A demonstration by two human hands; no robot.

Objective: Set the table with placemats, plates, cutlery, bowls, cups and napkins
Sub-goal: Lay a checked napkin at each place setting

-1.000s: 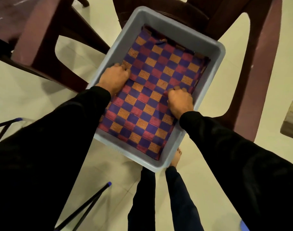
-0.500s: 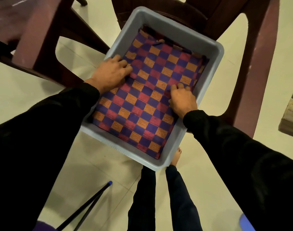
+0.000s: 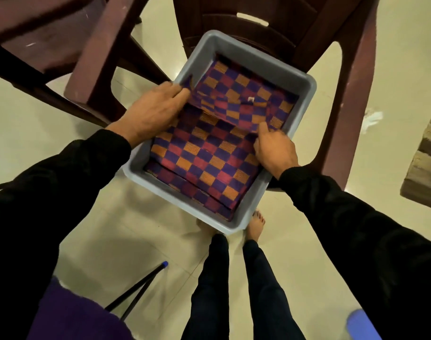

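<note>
The grey tub [image 3: 280, 69] rests on the seat of a dark brown plastic chair [image 3: 234, 33], which stands on the pale tiled floor [image 3: 126, 231]. Inside the tub lie checked placemats [image 3: 204, 163] in purple, red and orange, stacked beneath the fingers [image 3: 182, 94] at the tub's left wall and the fingers [image 3: 263, 130] near its right wall. On the floor, nearer than the fingers, stand a bare foot [image 3: 255, 228] and thin black legs with a blue tip [image 3: 164, 265].
</note>
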